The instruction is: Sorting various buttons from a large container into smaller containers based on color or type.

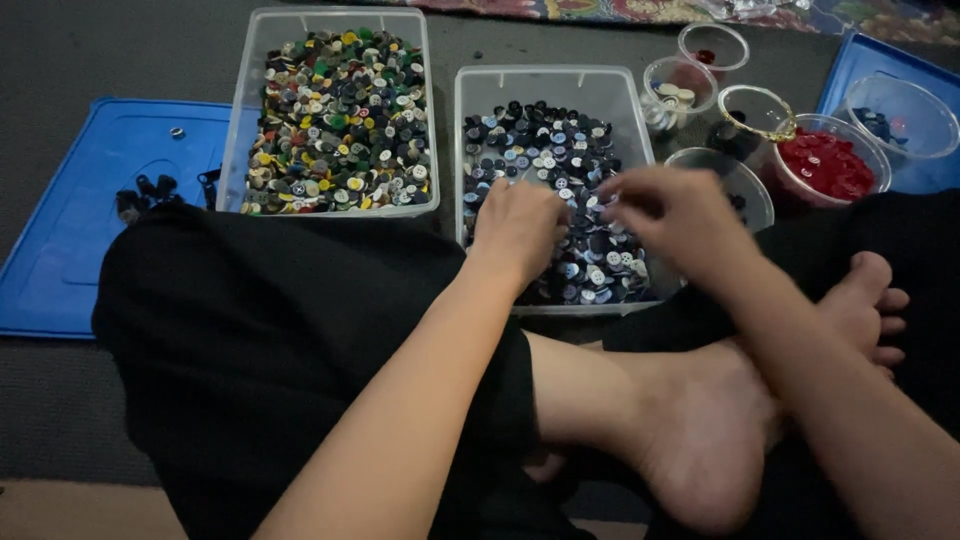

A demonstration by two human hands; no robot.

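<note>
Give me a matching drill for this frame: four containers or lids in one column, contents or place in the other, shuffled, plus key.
Things:
1. left clear bin
2. middle clear bin
3. clear cup by right knee
4. blue lid at left

Descriptions:
A. red buttons
B. flat on carpet, a few dark pieces on it
C. mixed multicoloured buttons
D. blue, black and white buttons, both hands over it

Pairs: 1-C, 2-D, 3-A, 4-B

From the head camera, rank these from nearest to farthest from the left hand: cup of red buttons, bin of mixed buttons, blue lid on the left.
1. Bin of mixed buttons, left of the left hand.
2. Cup of red buttons, far right.
3. Blue lid, far left.
</note>
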